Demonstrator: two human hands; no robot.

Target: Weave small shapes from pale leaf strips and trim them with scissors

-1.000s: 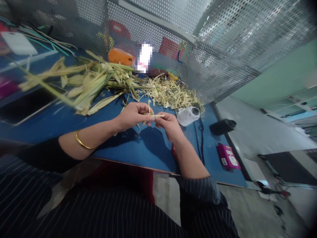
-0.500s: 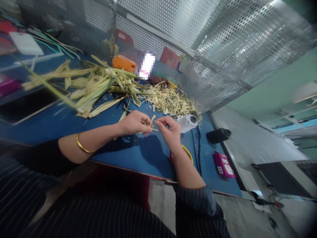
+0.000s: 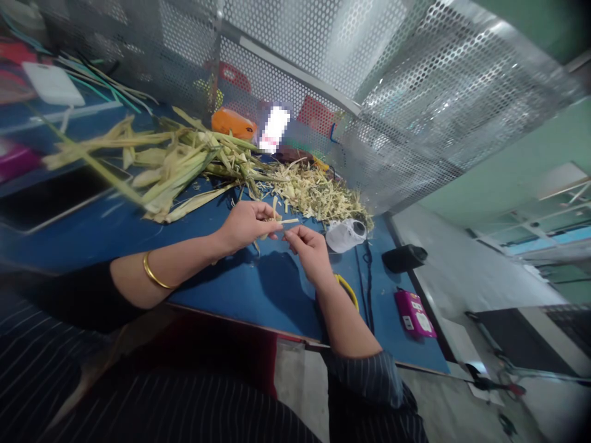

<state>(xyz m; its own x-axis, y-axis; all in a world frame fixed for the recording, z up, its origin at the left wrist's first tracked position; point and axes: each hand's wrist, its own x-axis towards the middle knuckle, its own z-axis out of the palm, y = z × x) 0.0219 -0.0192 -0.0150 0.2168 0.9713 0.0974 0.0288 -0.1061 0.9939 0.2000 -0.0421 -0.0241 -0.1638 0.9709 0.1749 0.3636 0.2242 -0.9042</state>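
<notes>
My left hand (image 3: 247, 226) is closed, pinching pale corn husk strips (image 3: 290, 221) between thumb and fingers. One strip end points right and a shorter one stands up from the grip. Just right of it, my right hand (image 3: 311, 249) has thumb and forefinger pinched together near the strips; what lies between those fingertips is too small to tell. Both hands are above the blue table (image 3: 277, 289). Beyond them lie long dried corn husks (image 3: 180, 175) and a heap of husk trimmings (image 3: 318, 194). A white-wrapped roll (image 3: 340, 237) sits beside my right hand.
A yellow curved handle (image 3: 347, 290) shows partly behind my right forearm. Further right are a black cylinder (image 3: 404, 258) and a purple packet (image 3: 414, 315). An orange pouch (image 3: 233, 125) and lit phone (image 3: 274, 129) stand before a perforated metal panel (image 3: 277, 67). A dark tablet (image 3: 50, 194) lies left.
My right fingers were on the strip, then drew toward its lower side; now they pinch just below its end. My left hand keeps its grip. The view has shifted slightly.
</notes>
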